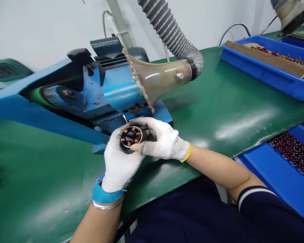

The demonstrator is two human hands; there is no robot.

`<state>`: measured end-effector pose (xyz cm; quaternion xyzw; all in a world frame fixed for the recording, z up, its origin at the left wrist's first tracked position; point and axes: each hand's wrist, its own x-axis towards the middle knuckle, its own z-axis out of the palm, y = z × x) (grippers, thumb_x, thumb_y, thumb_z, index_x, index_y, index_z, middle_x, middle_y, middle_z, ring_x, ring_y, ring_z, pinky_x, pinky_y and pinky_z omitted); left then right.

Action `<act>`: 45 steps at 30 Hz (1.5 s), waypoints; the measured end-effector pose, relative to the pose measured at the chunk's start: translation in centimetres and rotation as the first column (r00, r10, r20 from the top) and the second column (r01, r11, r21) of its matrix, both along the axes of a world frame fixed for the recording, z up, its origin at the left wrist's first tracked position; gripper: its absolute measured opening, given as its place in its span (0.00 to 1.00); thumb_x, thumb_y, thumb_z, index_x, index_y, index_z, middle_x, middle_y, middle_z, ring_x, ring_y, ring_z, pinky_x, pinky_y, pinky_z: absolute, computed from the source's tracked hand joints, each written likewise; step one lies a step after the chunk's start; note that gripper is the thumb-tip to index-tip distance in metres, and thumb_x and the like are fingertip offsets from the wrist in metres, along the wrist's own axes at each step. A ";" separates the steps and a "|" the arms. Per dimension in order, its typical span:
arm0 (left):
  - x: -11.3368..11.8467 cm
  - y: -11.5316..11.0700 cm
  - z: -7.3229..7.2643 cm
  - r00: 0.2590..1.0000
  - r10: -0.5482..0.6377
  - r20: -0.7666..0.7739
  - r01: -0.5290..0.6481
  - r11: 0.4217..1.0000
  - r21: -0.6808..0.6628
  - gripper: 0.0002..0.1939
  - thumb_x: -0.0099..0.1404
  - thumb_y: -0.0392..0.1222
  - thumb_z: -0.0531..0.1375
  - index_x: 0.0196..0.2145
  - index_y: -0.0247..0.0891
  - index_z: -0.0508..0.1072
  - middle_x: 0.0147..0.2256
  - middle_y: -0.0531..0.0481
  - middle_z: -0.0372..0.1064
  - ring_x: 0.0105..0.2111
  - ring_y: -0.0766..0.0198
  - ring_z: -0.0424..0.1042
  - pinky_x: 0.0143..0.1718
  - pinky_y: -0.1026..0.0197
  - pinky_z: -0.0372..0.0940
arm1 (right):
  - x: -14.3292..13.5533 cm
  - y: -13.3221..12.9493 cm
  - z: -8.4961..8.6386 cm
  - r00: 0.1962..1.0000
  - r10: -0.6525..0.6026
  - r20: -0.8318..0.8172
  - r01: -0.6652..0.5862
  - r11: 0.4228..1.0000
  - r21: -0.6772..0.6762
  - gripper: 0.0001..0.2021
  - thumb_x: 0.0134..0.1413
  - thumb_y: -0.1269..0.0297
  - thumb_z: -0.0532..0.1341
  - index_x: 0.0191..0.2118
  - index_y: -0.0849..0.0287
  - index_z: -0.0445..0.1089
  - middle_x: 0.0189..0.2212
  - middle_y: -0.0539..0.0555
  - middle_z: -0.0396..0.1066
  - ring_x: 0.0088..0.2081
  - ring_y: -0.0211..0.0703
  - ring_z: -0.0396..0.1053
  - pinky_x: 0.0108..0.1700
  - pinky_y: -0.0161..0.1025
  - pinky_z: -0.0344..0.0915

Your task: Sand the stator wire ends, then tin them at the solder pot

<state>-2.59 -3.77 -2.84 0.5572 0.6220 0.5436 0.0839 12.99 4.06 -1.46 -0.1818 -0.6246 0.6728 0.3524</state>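
Observation:
Between my two gloved hands is a small round motor stator [131, 136], with a black core, copper windings and a pale metal rim. My left hand [123, 158] wraps round its left and lower side. From the right, my right hand [159, 138] grips it, its bare thumb tip resting on the lower rim. A copper wire end [125, 118] sticks up from the stator's top. Just beyond my fingers stands a blue belt-driven machine [124, 87]; whether the wire touches it I cannot tell.
A translucent hood [164, 76] on the machine leads into a grey corrugated hose [172, 30]. The green tabletop [233, 114] runs right to a blue tray [263, 72] with cardboard and small parts. At lower right, another blue tray [276, 172] holds rows of dark parts.

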 end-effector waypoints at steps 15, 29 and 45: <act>-1.8 0.0 -2.0 0.866 -0.269 0.422 0.323 0.945 -0.060 0.52 0.56 0.66 0.78 0.73 0.54 0.67 0.72 0.38 0.70 0.68 0.41 0.76 0.62 0.48 0.80 | 0.7 0.4 0.2 0.949 -0.289 0.124 0.194 0.848 0.493 0.19 0.69 0.52 0.68 0.59 0.54 0.79 0.59 0.60 0.80 0.61 0.56 0.78 0.70 0.52 0.74; -0.6 0.2 -2.0 0.906 -0.094 0.412 0.091 0.996 0.026 0.34 0.61 0.53 0.77 0.62 0.48 0.72 0.61 0.41 0.79 0.58 0.48 0.83 0.62 0.47 0.80 | 1.5 3.2 2.0 0.948 -0.106 0.300 0.103 0.994 0.024 0.12 0.64 0.54 0.76 0.42 0.58 0.82 0.30 0.48 0.79 0.37 0.41 0.79 0.47 0.38 0.78; 1.4 0.8 -1.1 0.967 0.207 0.148 -0.216 0.975 0.046 0.35 0.47 0.51 0.78 0.52 0.40 0.78 0.51 0.41 0.83 0.49 0.49 0.84 0.55 0.44 0.82 | 0.8 2.5 1.3 0.935 -0.337 0.111 0.349 0.931 -0.107 0.14 0.69 0.55 0.73 0.48 0.62 0.81 0.40 0.54 0.84 0.43 0.44 0.81 0.53 0.41 0.81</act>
